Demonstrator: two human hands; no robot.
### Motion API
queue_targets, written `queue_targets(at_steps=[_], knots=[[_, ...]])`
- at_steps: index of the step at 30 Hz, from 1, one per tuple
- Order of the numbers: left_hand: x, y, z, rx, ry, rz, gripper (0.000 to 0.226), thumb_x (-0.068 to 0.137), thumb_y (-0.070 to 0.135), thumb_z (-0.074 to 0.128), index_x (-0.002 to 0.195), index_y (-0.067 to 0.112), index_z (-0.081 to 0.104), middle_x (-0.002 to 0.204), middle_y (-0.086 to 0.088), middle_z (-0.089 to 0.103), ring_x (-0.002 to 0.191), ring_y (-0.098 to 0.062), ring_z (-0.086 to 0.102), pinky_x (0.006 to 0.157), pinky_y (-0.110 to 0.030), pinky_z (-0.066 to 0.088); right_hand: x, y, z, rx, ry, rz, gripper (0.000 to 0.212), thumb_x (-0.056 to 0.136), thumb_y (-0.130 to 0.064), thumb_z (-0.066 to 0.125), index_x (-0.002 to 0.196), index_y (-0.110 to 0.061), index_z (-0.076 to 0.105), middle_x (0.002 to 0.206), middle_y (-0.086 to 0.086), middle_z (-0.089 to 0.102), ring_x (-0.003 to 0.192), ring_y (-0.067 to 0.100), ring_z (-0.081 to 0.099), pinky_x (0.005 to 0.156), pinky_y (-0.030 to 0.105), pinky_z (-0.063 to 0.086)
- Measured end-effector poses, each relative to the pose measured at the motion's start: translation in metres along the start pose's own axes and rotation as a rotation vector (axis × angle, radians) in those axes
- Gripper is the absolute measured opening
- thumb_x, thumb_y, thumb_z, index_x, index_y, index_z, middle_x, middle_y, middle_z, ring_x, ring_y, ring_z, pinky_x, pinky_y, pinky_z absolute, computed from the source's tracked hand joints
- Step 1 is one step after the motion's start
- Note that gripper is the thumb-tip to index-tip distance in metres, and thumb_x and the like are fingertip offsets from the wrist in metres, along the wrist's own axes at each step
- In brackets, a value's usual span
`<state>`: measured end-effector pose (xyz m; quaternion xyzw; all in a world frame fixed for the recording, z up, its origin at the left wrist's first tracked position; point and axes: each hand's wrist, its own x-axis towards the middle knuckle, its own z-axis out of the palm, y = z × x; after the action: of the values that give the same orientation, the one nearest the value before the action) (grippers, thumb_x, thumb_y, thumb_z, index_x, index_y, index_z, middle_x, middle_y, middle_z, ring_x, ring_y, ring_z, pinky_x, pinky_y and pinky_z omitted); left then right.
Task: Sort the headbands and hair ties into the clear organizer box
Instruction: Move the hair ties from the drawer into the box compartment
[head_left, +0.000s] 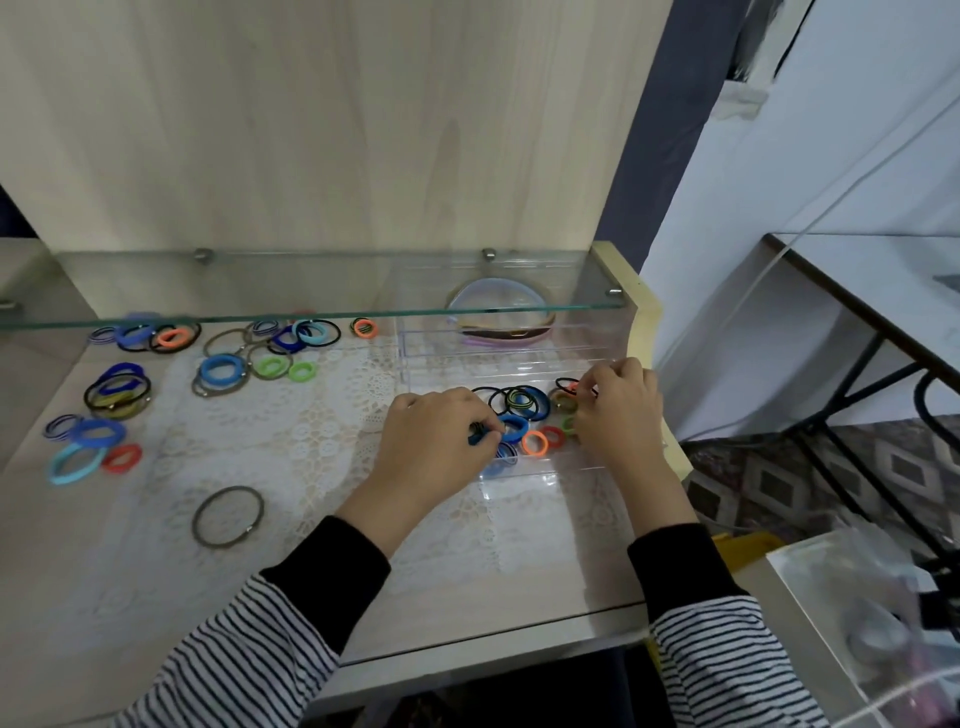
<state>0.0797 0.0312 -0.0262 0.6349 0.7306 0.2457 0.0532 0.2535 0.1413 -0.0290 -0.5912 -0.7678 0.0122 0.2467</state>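
The left hand (436, 441) is curling its fingers and pinching a dark hair tie (477, 432) at the left edge of the clear organizer box (519, 470), which is sitting on the bench (67, 545). The right hand (618, 410) is pinching a black hair tie (563, 383) over the near compartment, among colored ties. Headbands (498, 332) are lying in the rear compartment, while loose hair ties (223, 366) are lying scattered on the bench to the left.
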Motion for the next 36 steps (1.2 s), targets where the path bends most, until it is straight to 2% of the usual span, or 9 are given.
queue_targets(at_steps=[7,10,13,17,23,25,28,33,36], knots=[[-0.007,-0.004,0.002,-0.047,0.148,0.047,0.024,0.093,0.046,0.049,0.109,0.038,0.066,0.111,0.017,0.060,0.094,-0.007,0.060,0.093,-0.032,0.035,0.001,-0.003,-0.004,0.007,-0.026,-0.025,0.018,0.088,-0.012,0.054,0.096,-0.005,0.068,0.109,0.014,0.057,0.103,0.035,0.044,0.087,0.045,0.040],[-0.012,-0.013,-0.006,-0.071,0.248,0.047,0.028,0.093,0.046,0.042,0.108,0.036,0.064,0.111,0.017,0.059,0.098,-0.007,0.059,0.093,-0.034,0.040,-0.002,-0.019,-0.007,0.106,0.026,-0.053,0.016,0.084,-0.010,0.056,0.094,-0.006,0.068,0.103,0.015,0.058,0.100,0.035,0.046,0.083,0.041,0.037],[-0.018,-0.034,-0.018,-0.033,0.332,-0.003,0.025,0.094,0.043,0.045,0.110,0.034,0.062,0.115,0.016,0.058,0.102,-0.008,0.058,0.093,-0.034,0.039,-0.007,-0.050,-0.007,0.201,0.036,-0.159,0.015,0.081,-0.008,0.059,0.093,-0.005,0.068,0.098,0.014,0.060,0.099,0.034,0.049,0.085,0.037,0.035],[-0.028,-0.072,-0.034,0.094,0.380,-0.133,0.030,0.091,0.042,0.045,0.114,0.032,0.061,0.121,0.009,0.059,0.108,-0.014,0.058,0.096,-0.038,0.041,-0.016,-0.103,-0.003,0.342,0.011,-0.311,0.017,0.081,-0.008,0.058,0.095,-0.004,0.065,0.100,0.014,0.060,0.096,0.031,0.053,0.082,0.042,0.046],[-0.051,-0.129,-0.056,0.287,0.325,-0.348,0.040,0.090,0.043,0.046,0.122,0.024,0.060,0.133,-0.004,0.057,0.123,-0.026,0.053,0.104,-0.048,0.038,-0.041,-0.173,0.012,0.432,-0.097,-0.461,0.023,0.082,-0.009,0.055,0.104,-0.004,0.063,0.106,0.013,0.058,0.099,0.030,0.053,0.082,0.041,0.047],[-0.063,-0.147,-0.058,0.335,0.392,-0.358,0.042,0.088,0.042,0.046,0.119,0.020,0.062,0.128,-0.008,0.060,0.120,-0.029,0.055,0.102,-0.050,0.038,-0.051,-0.188,0.019,0.445,-0.132,-0.494,0.024,0.084,-0.010,0.055,0.106,-0.004,0.062,0.107,0.012,0.058,0.100,0.029,0.053,0.081,0.041,0.048],[-0.085,-0.173,-0.059,0.522,0.559,-0.307,0.033,0.090,0.035,0.050,0.112,0.017,0.066,0.120,-0.010,0.064,0.108,-0.030,0.062,0.096,-0.050,0.040,-0.059,-0.205,0.033,0.433,-0.202,-0.520,0.028,0.086,-0.011,0.053,0.111,-0.004,0.061,0.109,0.012,0.057,0.102,0.030,0.052,0.083,0.043,0.048],[-0.103,-0.193,-0.073,0.516,0.475,-0.412,0.035,0.088,0.037,0.047,0.112,0.020,0.066,0.121,-0.007,0.064,0.107,-0.029,0.061,0.098,-0.051,0.036,-0.057,-0.222,0.056,0.331,-0.346,-0.505,0.040,0.090,-0.015,0.047,0.129,-0.007,0.051,0.119,0.013,0.053,0.110,0.030,0.049,0.088,0.037,0.045],[-0.111,-0.197,-0.082,0.467,0.427,-0.457,0.038,0.085,0.039,0.047,0.114,0.022,0.064,0.123,-0.004,0.063,0.111,-0.026,0.060,0.102,-0.053,0.036,-0.055,-0.230,0.067,0.255,-0.367,-0.489,0.045,0.090,-0.019,0.047,0.135,-0.012,0.047,0.122,0.012,0.051,0.109,0.031,0.048,0.088,0.038,0.042]])
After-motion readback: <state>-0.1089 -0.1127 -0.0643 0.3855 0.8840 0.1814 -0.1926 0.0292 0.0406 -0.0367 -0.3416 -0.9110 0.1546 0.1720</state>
